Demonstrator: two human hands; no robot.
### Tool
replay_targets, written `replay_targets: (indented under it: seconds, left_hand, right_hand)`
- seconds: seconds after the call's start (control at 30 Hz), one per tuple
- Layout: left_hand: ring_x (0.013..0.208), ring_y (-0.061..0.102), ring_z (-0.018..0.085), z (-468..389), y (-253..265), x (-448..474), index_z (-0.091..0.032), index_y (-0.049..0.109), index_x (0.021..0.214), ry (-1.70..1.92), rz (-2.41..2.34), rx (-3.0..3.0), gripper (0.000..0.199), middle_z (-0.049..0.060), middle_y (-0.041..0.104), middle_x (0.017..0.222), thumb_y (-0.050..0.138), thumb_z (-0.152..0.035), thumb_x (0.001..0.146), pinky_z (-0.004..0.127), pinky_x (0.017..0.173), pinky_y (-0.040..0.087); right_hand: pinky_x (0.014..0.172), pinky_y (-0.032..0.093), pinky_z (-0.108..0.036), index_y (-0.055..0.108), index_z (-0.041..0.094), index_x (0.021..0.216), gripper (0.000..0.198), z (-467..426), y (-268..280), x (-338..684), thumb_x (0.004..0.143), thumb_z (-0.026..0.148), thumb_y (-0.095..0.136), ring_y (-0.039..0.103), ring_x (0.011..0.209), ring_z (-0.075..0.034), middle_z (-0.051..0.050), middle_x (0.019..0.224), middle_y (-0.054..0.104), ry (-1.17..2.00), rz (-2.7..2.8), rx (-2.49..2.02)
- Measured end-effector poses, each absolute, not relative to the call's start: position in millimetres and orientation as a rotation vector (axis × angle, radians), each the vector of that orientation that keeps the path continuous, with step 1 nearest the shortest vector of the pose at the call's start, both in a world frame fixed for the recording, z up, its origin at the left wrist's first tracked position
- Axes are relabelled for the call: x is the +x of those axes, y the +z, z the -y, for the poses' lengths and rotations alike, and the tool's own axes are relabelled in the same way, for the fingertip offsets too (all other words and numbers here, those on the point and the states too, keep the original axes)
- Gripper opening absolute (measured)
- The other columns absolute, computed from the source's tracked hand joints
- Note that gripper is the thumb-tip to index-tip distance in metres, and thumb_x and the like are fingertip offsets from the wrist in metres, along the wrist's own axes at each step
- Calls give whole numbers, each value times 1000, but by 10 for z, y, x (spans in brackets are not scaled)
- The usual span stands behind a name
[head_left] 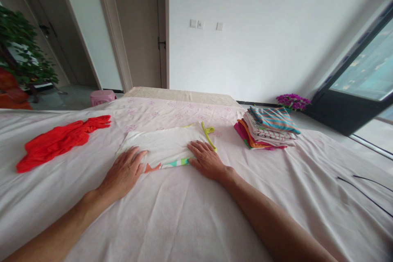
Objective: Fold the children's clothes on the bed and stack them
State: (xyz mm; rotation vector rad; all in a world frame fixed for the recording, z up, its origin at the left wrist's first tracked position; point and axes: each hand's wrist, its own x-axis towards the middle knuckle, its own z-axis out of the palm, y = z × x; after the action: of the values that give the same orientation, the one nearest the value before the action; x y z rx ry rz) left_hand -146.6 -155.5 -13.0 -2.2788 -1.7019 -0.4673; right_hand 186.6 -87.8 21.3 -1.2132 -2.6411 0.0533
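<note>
A white shirt (167, 143) with yellow trim lies folded lengthwise in front of me, a strip of coloured print showing along its near edge. My left hand (125, 172) rests on its left end, fingers stretched out. Flat on the right end, close to the yellow trim, lies my right hand (206, 159), its fingers extended as well. Neither hand grips the cloth. To the left sits a crumpled red garment (61, 141), apart from my hands. A stack of folded clothes (267, 127), striped blue on top, stands to the right.
Everything lies on a pale pink sheet (172, 213) with wrinkles. Two dark cords (365, 194) run over its right side. Beyond the far edge are a pink stool (102, 97), purple flowers (294, 101) and a white wall (245, 49). A leafy plant (24, 49) is at far left.
</note>
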Motion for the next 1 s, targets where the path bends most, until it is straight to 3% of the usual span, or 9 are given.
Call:
replay_targets:
  seconds: [0.23,0.5,0.8,1.0]
  left_hand:
    - [138,39,31,1579,-141,-1458,-17,45,144,-356,1828,-2205,53,16,45,149,35,-35,96,50,110,35]
    - [141,35,35,1611,-77,-1448,-26,39,149,-215,1982,-2138,56,11,38,155,34,-41,96,53,109,32]
    - [139,37,36,1593,-26,-1480,-25,41,148,-189,2057,-2100,61,16,36,155,36,-52,93,53,109,29]
    - [138,37,37,1603,-13,-1472,-25,42,148,-187,2055,-2098,61,18,36,154,35,-53,93,55,108,28]
  right_hand:
    - [118,22,-46,36,25,151,58,876,195,1871,99,53,37,29,144,-26,-7,154,39,52,2638,-1210]
    - [119,21,-46,35,25,151,58,875,199,1877,99,51,38,28,145,-25,-7,154,38,62,2646,-1214]
    - [120,18,-46,37,21,150,59,851,120,1862,101,52,32,25,146,-26,-11,158,30,2,2582,-1367]
    - [120,18,-44,39,22,149,57,851,135,1860,101,52,30,26,146,-24,-10,156,34,7,2569,-1394]
